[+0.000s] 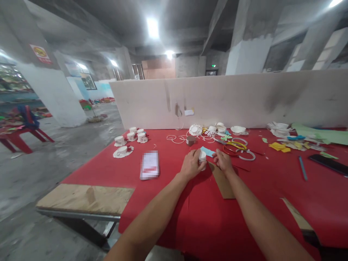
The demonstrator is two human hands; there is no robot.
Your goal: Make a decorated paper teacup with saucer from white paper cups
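My left hand (190,164) is closed around a small white paper cup (202,156) above the red-covered table. Just to its right, my right hand (223,160) has its fingers drawn together; what they hold, if anything, is too small to make out. A light blue piece of paper (207,151) lies between and behind the two hands. Under my right hand and forearm is a brown cardboard piece (221,181), partly covered by the arm. A brown roll (190,140) with a white label stands behind my left hand.
Several small white cups (131,136) stand at the table's left, near a white lacy saucer with a cup (123,151) and a phone (149,165). Scissors (236,145), white paper pieces (195,129) and yellow scraps (279,147) lie farther back. A dark phone (328,164) rests right. A pale board (231,98) closes the back.
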